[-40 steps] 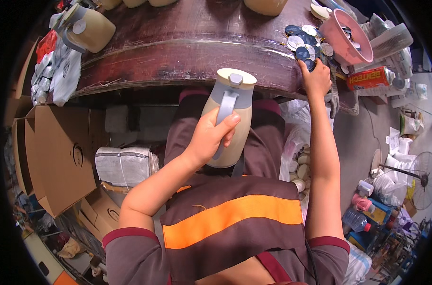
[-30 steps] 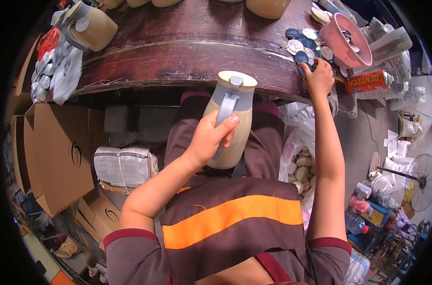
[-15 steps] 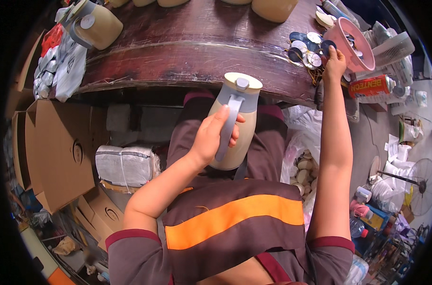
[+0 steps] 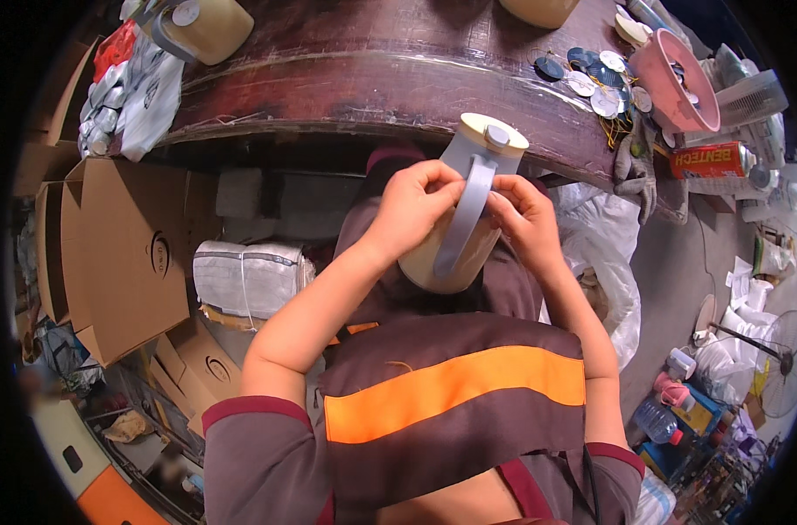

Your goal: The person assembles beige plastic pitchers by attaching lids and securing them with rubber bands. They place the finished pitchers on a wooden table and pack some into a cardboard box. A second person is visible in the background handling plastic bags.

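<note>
A cream plastic jug point(image 4: 468, 210) with a grey handle and a lid rests on my lap, just under the edge of a dark wooden table point(image 4: 372, 61). My left hand point(image 4: 411, 206) grips the jug's left side beside the handle. My right hand point(image 4: 525, 219) presses its fingers against the jug's right side, close to the handle's top. On the table at the right lie several small round discs point(image 4: 591, 74) in blue and silver, next to a pink bowl point(image 4: 674, 79).
Another cream jug point(image 4: 201, 26) lies on the table's far left beside plastic bags point(image 4: 127, 87). Open cardboard boxes point(image 4: 109, 254) and a wrapped white bundle point(image 4: 249, 276) sit on the floor to my left. White sacks point(image 4: 604, 254), a can point(image 4: 709, 160) and clutter fill the right.
My right hand has come back from the discs on the table to the jug's right side. The jug has shifted slightly right and now sits between both hands.
</note>
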{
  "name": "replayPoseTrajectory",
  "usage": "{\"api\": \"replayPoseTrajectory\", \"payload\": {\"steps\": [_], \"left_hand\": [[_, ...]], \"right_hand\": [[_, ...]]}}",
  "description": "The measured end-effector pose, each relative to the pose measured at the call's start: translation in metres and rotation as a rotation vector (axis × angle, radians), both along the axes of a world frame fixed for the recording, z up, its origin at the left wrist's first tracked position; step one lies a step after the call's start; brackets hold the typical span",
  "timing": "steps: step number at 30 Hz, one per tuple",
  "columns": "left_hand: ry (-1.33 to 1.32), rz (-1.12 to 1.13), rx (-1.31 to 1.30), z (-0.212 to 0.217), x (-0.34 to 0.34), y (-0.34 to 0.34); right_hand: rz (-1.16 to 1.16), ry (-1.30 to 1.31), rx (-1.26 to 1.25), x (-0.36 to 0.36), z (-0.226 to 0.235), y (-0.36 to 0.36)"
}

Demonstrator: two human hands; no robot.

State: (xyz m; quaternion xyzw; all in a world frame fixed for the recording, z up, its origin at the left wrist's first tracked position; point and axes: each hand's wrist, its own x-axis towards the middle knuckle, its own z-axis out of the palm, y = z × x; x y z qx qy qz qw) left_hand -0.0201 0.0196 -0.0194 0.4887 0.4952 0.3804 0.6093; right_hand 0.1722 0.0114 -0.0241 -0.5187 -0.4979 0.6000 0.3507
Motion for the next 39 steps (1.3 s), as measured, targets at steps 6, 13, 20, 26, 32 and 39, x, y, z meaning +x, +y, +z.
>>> {"api": "replayPoseTrajectory", "payload": {"steps": [6,13,20,26,32,39], "left_hand": [[-0.189,0.14,-0.127,-0.007,0.006,-0.009],[-0.196,0.219,-0.075,-0.014,0.011,-0.016],[-0.239,0.26,-0.101,-0.008,0.015,-0.021],[-0.193,0.341,-0.068,-0.007,0.008,-0.022],[-0.311,0.319,-0.054,-0.016,0.009,-0.024],[-0.26,0.426,0.079,-0.008,0.012,-0.022]], "right_hand": [[0.183,-0.184,0.042,0.028,0.002,0.009],[0.095,0.223,-0.009,0.039,0.012,0.0],[-0.079,0.416,-0.216,0.038,-0.006,-0.007],[-0.027,0.562,-0.346,0.055,-0.015,-0.014],[-0.138,0.77,-0.141,0.037,-0.002,-0.02],[0.307,0.852,-0.507,0.023,-0.015,-0.037]]}}
